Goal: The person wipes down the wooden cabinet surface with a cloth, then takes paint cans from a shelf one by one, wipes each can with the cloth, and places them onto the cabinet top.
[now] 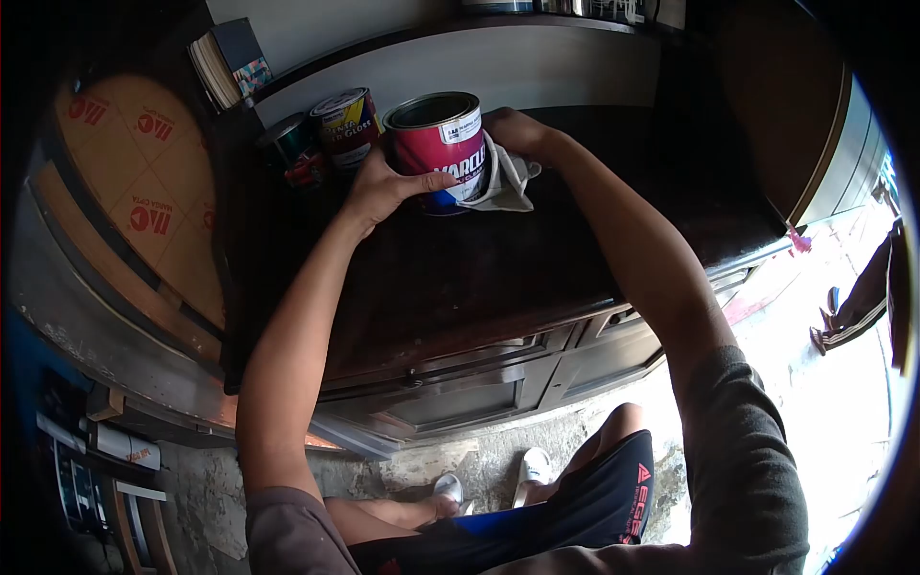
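Note:
An upright red paint can [431,149] with an open top is on or just over the dark cabinet top. My left hand [388,187] grips its left side, the thumb stretched across the label. At the can's right side, my right hand [517,132] is closed on a pale cloth [511,182], which hangs against the can. The right fingertips are partly hidden behind the cloth and can. Just left of the red can stand a yellow and red can [345,125] and a dark green can [292,149].
The dark cabinet [460,278] has doors below its front edge. Books [230,62] stand at the upper left beside a curved raised shelf [460,36]. A round brown board [144,172] is at the left. Bright floor shows at the right.

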Available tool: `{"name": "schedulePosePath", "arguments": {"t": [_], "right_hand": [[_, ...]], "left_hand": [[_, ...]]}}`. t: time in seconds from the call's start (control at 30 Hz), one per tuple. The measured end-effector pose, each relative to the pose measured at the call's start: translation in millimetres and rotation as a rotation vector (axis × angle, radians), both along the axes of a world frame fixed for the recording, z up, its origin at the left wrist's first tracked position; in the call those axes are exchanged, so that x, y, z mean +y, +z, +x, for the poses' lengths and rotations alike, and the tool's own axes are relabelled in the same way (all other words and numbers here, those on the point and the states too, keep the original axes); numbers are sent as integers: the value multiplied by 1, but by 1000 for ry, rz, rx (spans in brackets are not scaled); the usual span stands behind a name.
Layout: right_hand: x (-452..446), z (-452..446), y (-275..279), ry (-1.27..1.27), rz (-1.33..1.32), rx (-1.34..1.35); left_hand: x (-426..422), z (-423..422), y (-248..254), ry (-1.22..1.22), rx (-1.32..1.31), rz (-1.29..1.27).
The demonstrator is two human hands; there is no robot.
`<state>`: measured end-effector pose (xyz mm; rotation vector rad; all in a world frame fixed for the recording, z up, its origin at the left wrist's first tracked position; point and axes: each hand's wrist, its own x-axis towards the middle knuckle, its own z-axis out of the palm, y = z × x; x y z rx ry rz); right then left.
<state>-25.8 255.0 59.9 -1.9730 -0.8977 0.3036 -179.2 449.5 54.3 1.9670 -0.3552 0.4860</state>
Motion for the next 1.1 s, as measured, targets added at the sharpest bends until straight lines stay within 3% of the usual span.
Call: {"name": "schedulePosePath", "arguments": {"t": [0.1, 0.23, 0.27, 0.4, 0.57, 0.73, 0.93, 1.1], "right_hand": [[-5, -7, 13, -11, -80, 25], [-3, -39, 17, -22, 446, 192], [-4, -35, 15, -26, 451, 192], [0, -13, -2, -38, 22, -24], [-9, -11, 17, -80, 289, 52], [13, -4, -9, -19, 347, 106], [6, -5, -2, -83, 119, 4], [7, -13, -2, -50, 485, 86]], "left_hand": [[9, -1, -2, -36, 74, -140], [8, 7, -13, -216, 189, -297], [6, 8, -12, -219, 191, -293], [-5, 10, -13, -72, 142, -104], [12, 7, -10, -39, 232, -68], [11, 5, -9, 19, 191, -77], [8, 1, -6, 24, 220, -69], [9, 1, -8, 28, 180, -58]]}}
